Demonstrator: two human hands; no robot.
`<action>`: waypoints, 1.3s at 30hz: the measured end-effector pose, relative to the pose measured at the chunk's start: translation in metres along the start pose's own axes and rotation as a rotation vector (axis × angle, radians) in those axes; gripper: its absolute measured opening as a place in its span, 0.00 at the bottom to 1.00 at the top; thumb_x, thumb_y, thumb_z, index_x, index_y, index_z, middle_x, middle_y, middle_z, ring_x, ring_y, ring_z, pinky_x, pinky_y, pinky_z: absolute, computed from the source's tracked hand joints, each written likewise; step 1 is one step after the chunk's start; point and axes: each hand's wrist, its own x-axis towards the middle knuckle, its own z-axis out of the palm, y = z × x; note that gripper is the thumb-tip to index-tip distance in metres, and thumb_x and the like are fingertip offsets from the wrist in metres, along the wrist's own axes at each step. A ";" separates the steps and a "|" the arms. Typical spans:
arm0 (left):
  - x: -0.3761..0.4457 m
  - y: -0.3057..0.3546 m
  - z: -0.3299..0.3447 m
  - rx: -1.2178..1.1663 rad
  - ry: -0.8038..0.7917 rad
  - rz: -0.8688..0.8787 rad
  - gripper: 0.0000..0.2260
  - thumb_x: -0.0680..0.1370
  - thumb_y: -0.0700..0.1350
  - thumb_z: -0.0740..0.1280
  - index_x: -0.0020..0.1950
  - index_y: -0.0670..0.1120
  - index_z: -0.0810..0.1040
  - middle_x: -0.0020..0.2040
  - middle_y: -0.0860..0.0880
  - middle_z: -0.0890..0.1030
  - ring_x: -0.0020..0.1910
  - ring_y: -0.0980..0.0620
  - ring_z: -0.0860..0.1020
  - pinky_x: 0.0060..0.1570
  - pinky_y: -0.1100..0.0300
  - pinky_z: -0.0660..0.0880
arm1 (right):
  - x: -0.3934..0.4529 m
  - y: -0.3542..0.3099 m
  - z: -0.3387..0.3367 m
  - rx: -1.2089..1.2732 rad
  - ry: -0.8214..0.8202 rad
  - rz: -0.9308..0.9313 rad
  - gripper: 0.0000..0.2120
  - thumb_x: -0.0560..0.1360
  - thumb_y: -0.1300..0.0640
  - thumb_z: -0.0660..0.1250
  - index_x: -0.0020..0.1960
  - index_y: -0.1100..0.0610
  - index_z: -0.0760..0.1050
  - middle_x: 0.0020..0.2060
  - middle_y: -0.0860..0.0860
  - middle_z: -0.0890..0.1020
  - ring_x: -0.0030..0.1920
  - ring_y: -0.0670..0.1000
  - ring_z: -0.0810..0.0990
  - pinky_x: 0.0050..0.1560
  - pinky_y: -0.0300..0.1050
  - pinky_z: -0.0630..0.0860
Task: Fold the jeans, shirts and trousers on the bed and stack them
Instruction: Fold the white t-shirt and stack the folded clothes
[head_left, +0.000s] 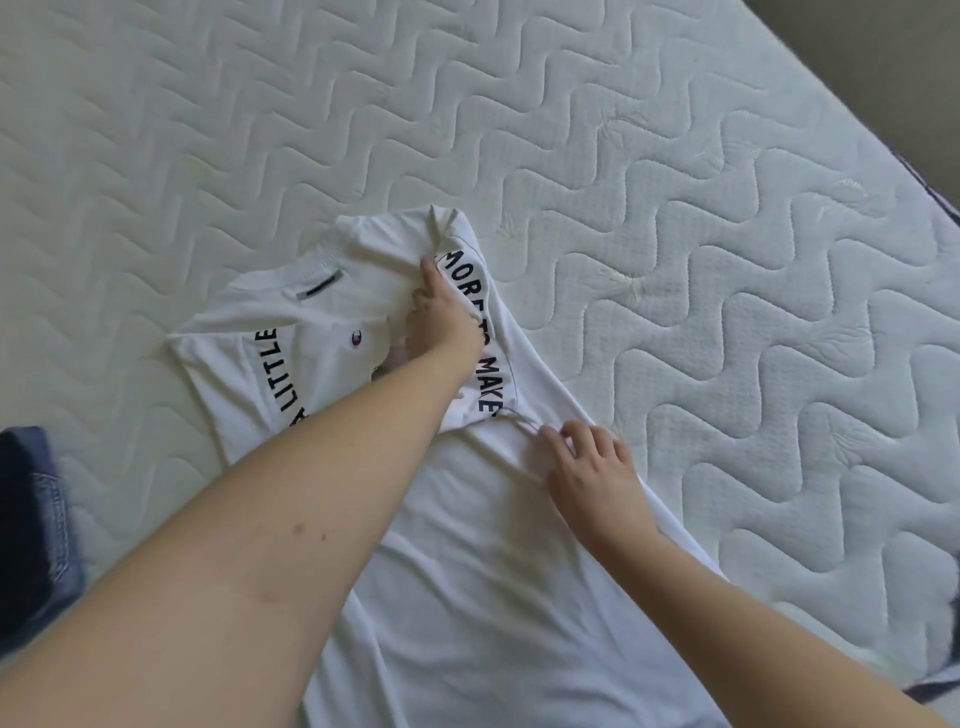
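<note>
A white T-shirt (467, 571) with black lettering lies front up on the mattress, collar toward the far left. Its right side and sleeve (493, 374) are folded over the chest. My left hand (441, 317) reaches across and grips the bunched cloth of that folded part near the shoulder, index finger stretched out. My right hand (592, 467) pinches the folded sleeve's hem at the shirt's right edge. Dark blue jeans (31, 519) lie at the left edge of the view, only partly visible.
The quilted white mattress (675, 182) stretches beyond and to the right of the shirt. Its right edge (930, 192) runs diagonally, with floor past it. A dark item (935, 693) shows at the lower right corner.
</note>
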 end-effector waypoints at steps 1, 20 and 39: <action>0.006 -0.005 -0.007 -0.079 0.028 0.003 0.33 0.79 0.41 0.63 0.79 0.51 0.48 0.68 0.43 0.72 0.63 0.40 0.74 0.59 0.47 0.71 | 0.002 -0.002 0.000 -0.016 0.009 0.005 0.22 0.64 0.61 0.73 0.58 0.56 0.78 0.47 0.53 0.78 0.44 0.58 0.77 0.45 0.52 0.75; 0.069 -0.004 -0.051 -0.102 -0.103 0.238 0.25 0.81 0.60 0.56 0.67 0.42 0.71 0.64 0.43 0.76 0.62 0.41 0.74 0.59 0.51 0.72 | 0.064 -0.040 -0.009 -0.035 -0.081 -0.004 0.18 0.71 0.63 0.63 0.61 0.56 0.73 0.49 0.53 0.75 0.46 0.58 0.74 0.47 0.51 0.70; 0.135 0.026 -0.043 -0.723 -0.400 -0.078 0.20 0.82 0.48 0.62 0.74 0.48 0.69 0.56 0.46 0.80 0.56 0.44 0.78 0.61 0.48 0.75 | 0.076 -0.020 -0.010 -0.068 0.024 -0.068 0.12 0.54 0.59 0.77 0.30 0.53 0.74 0.24 0.50 0.73 0.26 0.54 0.73 0.30 0.43 0.67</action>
